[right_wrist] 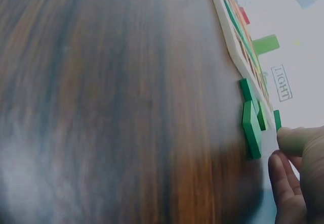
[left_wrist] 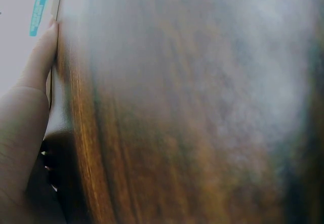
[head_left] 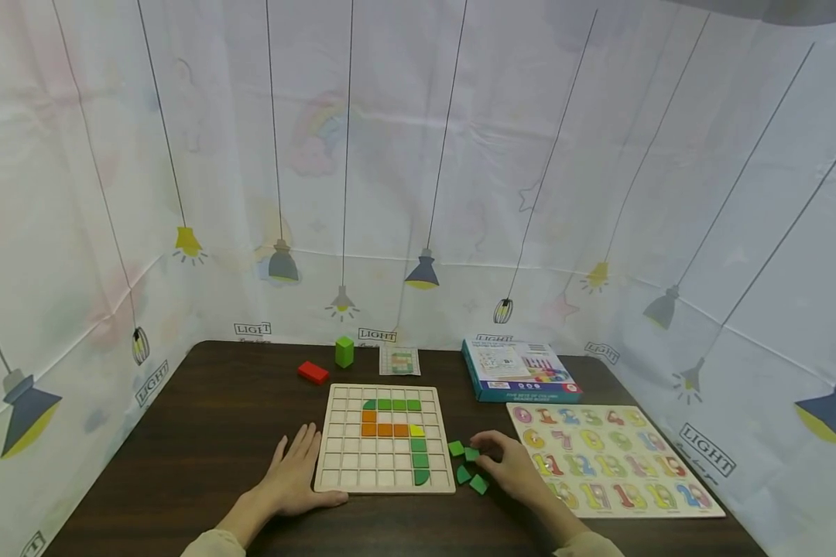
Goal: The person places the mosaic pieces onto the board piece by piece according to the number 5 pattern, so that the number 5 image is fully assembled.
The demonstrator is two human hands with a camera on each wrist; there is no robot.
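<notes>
Right hand (head_left: 512,464) sits at the loose green tiles (head_left: 468,464), fingers curled onto the nearest one; the rest lie at its 9 o'clock, beside the grid board (head_left: 385,438). Left hand (head_left: 294,472) lies flat, fingers straight, touching the board's left edge.
</notes>
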